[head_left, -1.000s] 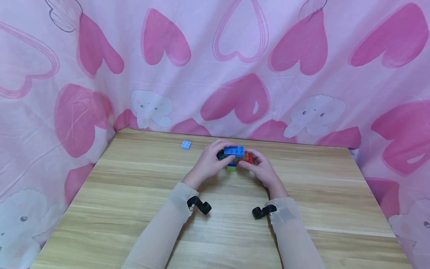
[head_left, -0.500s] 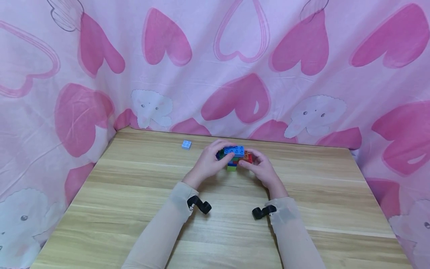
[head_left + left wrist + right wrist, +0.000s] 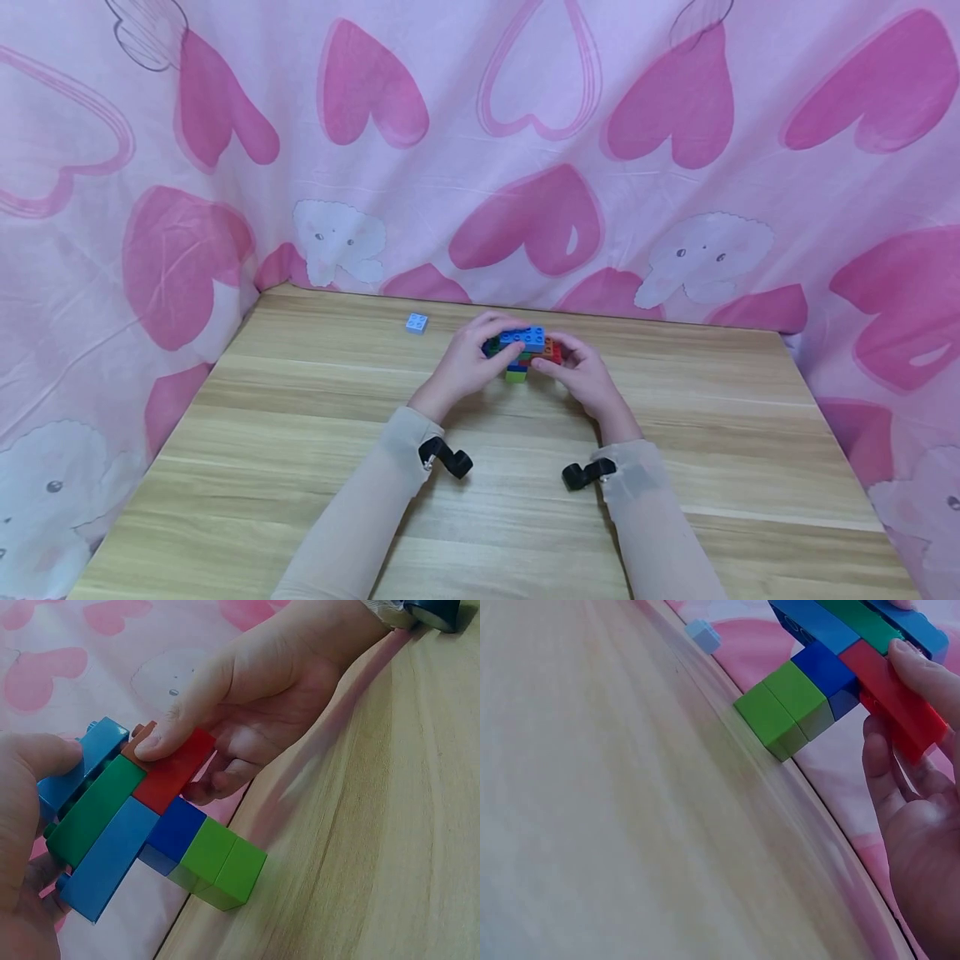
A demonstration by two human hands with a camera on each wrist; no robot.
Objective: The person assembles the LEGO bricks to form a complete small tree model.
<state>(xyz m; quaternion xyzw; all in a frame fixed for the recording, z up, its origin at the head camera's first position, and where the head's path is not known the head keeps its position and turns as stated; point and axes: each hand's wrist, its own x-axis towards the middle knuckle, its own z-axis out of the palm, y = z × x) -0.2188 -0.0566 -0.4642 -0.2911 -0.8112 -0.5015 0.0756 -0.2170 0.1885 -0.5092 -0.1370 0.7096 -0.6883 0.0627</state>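
Both hands hold a stack of toy building bricks upright near the back of the table. My left hand [image 3: 468, 360] grips its left side, thumb on the blue top brick [image 3: 101, 750]. Below that brick, studs show in a narrow dark gap above the green brick [image 3: 97, 811]. A medium-blue brick [image 3: 112, 859] comes under the green one. My right hand [image 3: 583, 379] pinches the red brick [image 3: 896, 701] and the orange brick [image 3: 549, 346] at the right side. Dark-blue [image 3: 180, 829] and lime-green bricks [image 3: 784, 709] form the narrow foot, low at the tabletop.
A light-blue square brick [image 3: 417, 323] lies apart, left of the stack near the back edge. The wooden table [image 3: 480, 533] ends at a pink heart-print curtain [image 3: 405, 183]. Black wrist cameras [image 3: 446, 457] sit on both sleeves.
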